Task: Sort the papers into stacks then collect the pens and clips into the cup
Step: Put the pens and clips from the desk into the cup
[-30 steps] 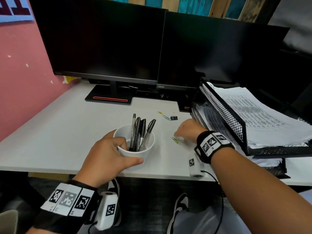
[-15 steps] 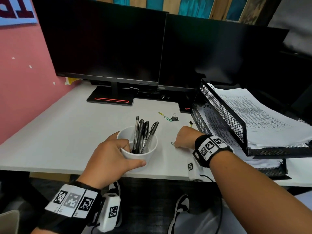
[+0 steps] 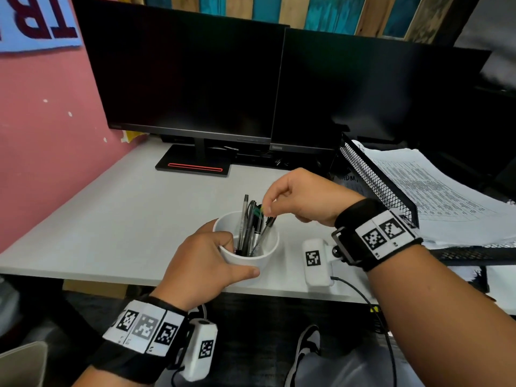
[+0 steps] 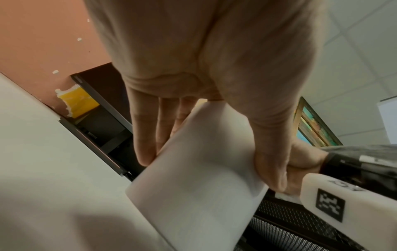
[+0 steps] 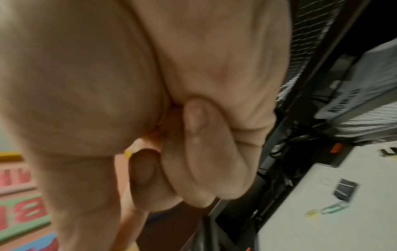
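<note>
A white cup [image 3: 261, 259] stands near the desk's front edge with several dark pens [image 3: 247, 227] upright in it. My left hand [image 3: 220, 255] grips the cup from the left, thumb along its near side; the left wrist view shows the fingers [image 4: 146, 135] and thumb wrapped round the cup [image 4: 199, 178]. My right hand [image 3: 265, 209] hovers just above the pens and pinches a small yellow-green paper clip [image 3: 259, 210] between thumb and forefinger. A yellow bit of that paper clip [image 5: 128, 152] shows at the fingertips in the right wrist view.
A black binder clip [image 5: 344, 187], a green paper clip [image 5: 335, 208] and a yellow clip [image 5: 311, 213] lie on the white desk [image 3: 139, 219]. A black mesh tray [image 3: 385, 191] holding printed papers [image 3: 435, 196] stands at the right. Two dark monitors [image 3: 195, 79] fill the back.
My right hand took the paper clip off the desk right of the cup and raised it leftward over the cup. The left hand kept its hold on the cup.
</note>
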A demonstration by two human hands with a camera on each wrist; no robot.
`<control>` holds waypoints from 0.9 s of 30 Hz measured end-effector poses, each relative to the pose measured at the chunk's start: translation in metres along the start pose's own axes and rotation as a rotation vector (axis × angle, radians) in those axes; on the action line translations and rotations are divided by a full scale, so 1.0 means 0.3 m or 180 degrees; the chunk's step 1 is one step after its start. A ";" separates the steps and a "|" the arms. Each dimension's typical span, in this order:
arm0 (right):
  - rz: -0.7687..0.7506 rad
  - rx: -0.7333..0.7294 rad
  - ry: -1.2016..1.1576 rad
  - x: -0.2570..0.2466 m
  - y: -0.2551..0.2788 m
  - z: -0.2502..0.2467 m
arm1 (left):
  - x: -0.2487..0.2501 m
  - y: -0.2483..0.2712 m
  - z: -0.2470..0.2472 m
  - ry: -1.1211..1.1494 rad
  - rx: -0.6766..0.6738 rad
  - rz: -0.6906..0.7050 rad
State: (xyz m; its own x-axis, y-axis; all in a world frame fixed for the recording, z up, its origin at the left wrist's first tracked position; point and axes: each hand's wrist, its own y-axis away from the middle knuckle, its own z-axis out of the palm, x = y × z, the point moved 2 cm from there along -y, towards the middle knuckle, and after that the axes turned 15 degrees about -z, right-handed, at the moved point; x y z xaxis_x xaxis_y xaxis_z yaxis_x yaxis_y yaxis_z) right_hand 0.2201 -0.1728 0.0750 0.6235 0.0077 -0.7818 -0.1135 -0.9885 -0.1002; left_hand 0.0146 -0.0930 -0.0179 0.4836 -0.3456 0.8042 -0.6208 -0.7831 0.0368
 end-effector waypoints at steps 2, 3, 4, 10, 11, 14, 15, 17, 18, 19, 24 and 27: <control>-0.0113 -0.0168 0.0461 -0.047 -0.009 0.029 | 0.009 0.002 0.005 -0.0013 -0.0021 0.0033; -0.0127 -0.0228 0.0628 -0.058 -0.014 0.041 | 0.012 0.004 0.006 -0.0014 -0.0027 0.0054; -0.0122 -0.0261 0.0751 -0.067 -0.018 0.050 | 0.015 0.006 0.006 -0.0013 -0.0032 0.0075; -0.0075 -0.0301 0.0752 -0.091 -0.029 0.079 | 0.021 0.009 0.001 0.0011 -0.0003 0.0086; -0.0053 -0.0301 0.0572 -0.092 -0.028 0.081 | 0.022 0.009 0.000 0.0019 -0.0003 0.0095; -0.0068 -0.0107 0.0117 -0.092 -0.013 0.058 | 0.029 0.009 -0.001 0.0014 -0.0012 0.0151; -0.0083 0.0037 -0.0064 -0.089 -0.003 0.040 | 0.029 0.009 -0.001 0.0020 -0.0017 0.0164; -0.0086 0.0478 -0.0430 -0.067 0.029 -0.013 | 0.024 0.008 -0.001 0.0043 -0.0003 0.0147; -0.0047 0.0753 -0.0564 -0.043 0.052 -0.041 | 0.019 0.006 -0.002 0.0046 0.0012 0.0130; 0.0022 0.1029 -0.0625 -0.004 0.078 -0.069 | 0.013 0.006 -0.003 0.0047 0.0031 0.0112; 0.0945 0.1351 0.0312 0.211 0.203 -0.139 | -0.005 0.001 -0.009 0.0100 0.0110 0.0055; 0.1581 0.0415 0.1110 0.261 0.228 -0.114 | -0.009 -0.008 -0.008 0.0116 0.0088 0.0045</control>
State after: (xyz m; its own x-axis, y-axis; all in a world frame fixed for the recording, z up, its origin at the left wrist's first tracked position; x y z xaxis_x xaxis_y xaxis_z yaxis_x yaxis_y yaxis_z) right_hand 0.2874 -0.2451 0.0280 0.6855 -0.5203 -0.5093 -0.5348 -0.8345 0.1326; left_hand 0.0131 -0.0889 -0.0187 0.4518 -0.3381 0.8256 -0.6100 -0.7923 0.0093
